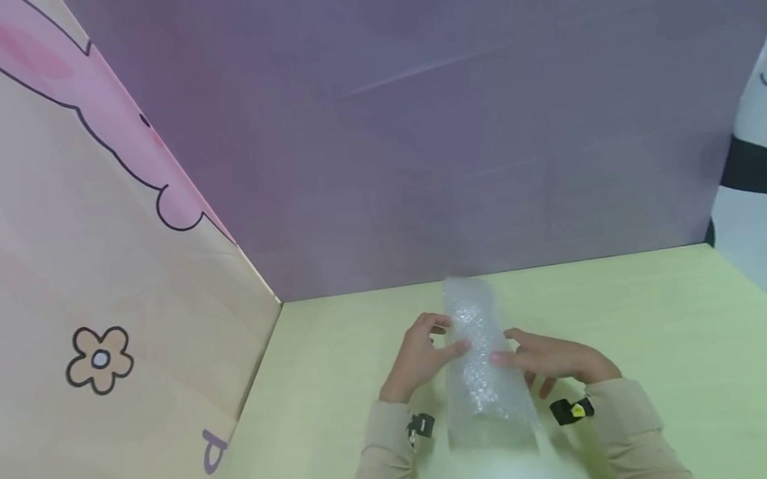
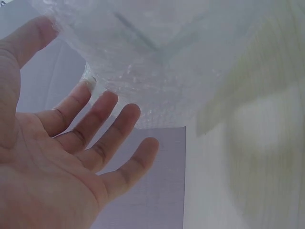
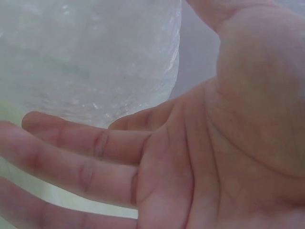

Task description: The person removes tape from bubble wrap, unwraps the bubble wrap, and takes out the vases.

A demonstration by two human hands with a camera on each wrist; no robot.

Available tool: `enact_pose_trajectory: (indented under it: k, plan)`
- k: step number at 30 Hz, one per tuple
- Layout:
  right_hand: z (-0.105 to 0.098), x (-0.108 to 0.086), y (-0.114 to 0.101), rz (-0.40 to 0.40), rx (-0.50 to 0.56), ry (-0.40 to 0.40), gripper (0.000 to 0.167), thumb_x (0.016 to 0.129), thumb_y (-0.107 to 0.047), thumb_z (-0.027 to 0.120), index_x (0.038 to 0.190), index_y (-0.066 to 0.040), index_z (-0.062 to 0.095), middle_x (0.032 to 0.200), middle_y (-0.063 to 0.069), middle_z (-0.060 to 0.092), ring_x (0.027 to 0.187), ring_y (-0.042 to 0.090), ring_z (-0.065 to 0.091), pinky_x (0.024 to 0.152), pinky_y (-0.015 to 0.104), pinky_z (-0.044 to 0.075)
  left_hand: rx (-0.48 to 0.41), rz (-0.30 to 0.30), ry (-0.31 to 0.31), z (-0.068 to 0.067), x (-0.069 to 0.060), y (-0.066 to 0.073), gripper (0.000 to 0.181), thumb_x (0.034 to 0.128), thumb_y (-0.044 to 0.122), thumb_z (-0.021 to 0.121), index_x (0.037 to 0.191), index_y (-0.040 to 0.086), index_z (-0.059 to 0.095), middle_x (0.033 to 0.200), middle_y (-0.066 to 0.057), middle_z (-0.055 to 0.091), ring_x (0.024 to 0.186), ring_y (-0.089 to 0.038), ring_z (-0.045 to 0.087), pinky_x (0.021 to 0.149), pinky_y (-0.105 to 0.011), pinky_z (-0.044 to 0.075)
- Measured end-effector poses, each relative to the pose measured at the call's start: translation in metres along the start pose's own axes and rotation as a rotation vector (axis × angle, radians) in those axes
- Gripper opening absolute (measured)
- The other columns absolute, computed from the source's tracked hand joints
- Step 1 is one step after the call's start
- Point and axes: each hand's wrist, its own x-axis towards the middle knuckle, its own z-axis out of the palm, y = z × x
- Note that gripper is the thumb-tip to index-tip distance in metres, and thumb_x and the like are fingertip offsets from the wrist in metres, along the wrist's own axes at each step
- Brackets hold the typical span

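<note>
A clear sheet of bubble wrap (image 1: 480,387), folded into a long strip or bag, is held between both hands above the table. From the left side my left hand (image 1: 418,356) grips its edge, thumb on the near face. In the left wrist view the index fingertip meets the wrap (image 2: 138,71) while the other fingers are loosely spread. My right hand (image 1: 555,357) holds the opposite edge, thumb in front and index finger (image 3: 147,118) along the back. Its remaining fingers extend below the wrap. Whether anything lies inside the wrap, I cannot tell.
The pale yellow-green table (image 1: 659,325) runs back to a grey-purple wall panel (image 1: 456,132). At the left stands a panel with a flower drawing (image 1: 99,361). A panda-print panel (image 1: 762,238) borders the right side.
</note>
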Motion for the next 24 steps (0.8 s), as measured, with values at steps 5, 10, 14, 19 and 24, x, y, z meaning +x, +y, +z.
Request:
enact_pose_trajectory:
  k: [5, 10, 14, 19, 24]
  plan:
    - [0.0004, 0.0014, 0.0006, 0.01, 0.003, 0.003, 0.094, 0.102, -0.054, 0.054, 0.162, 0.0, 0.007, 0.113, 0.017, 0.066, 0.09, 0.028, 0.067, 0.07, 0.046, 0.063, -0.004, 0.009, 0.01, 0.0003, -0.0001, -0.0014, 0.054, 0.0888, 0.045, 0.077, 0.128, 0.011, 0.063, 0.133, -0.005, 0.063, 0.122, -0.029, 0.061, 0.099, -0.044, 0.056]
    - [0.0009, 0.0019, 0.0005, 0.001, 0.001, -0.004, 0.091, 0.102, -0.054, 0.054, 0.162, -0.002, 0.009, 0.109, 0.016, 0.066, 0.09, 0.028, 0.067, 0.07, 0.046, 0.063, -0.002, 0.01, 0.017, 0.0007, 0.0006, -0.0026, 0.055, 0.0888, 0.044, 0.078, 0.13, 0.011, 0.062, 0.132, -0.004, 0.063, 0.121, -0.027, 0.061, 0.099, -0.043, 0.056]
    - [0.0013, 0.0017, 0.0012, -0.003, 0.0, -0.005, 0.091, 0.102, -0.053, 0.054, 0.162, -0.002, 0.009, 0.109, 0.016, 0.066, 0.092, 0.028, 0.066, 0.071, 0.046, 0.063, -0.013, 0.011, 0.019, 0.001, 0.0003, -0.0023, 0.056, 0.0887, 0.043, 0.078, 0.131, 0.011, 0.062, 0.13, -0.004, 0.064, 0.12, -0.025, 0.061, 0.1, -0.044, 0.056]
    - [0.0008, 0.0014, 0.0017, 0.0, -0.002, -0.005, 0.092, 0.102, -0.054, 0.054, 0.162, -0.002, 0.007, 0.113, 0.017, 0.065, 0.094, 0.027, 0.066, 0.071, 0.045, 0.064, -0.033, 0.014, 0.021, 0.001, 0.0005, -0.0022, 0.054, 0.0882, 0.042, 0.079, 0.13, 0.012, 0.062, 0.125, -0.004, 0.066, 0.117, -0.027, 0.062, 0.098, -0.046, 0.057]
    - [0.0007, 0.0014, 0.0009, -0.003, -0.002, -0.006, 0.091, 0.102, -0.053, 0.055, 0.162, -0.003, 0.009, 0.113, 0.017, 0.066, 0.095, 0.028, 0.066, 0.071, 0.045, 0.064, -0.043, 0.019, 0.02, 0.0015, 0.001, -0.0002, 0.052, 0.0886, 0.04, 0.079, 0.13, 0.013, 0.062, 0.121, -0.004, 0.067, 0.114, -0.025, 0.063, 0.099, -0.049, 0.056]
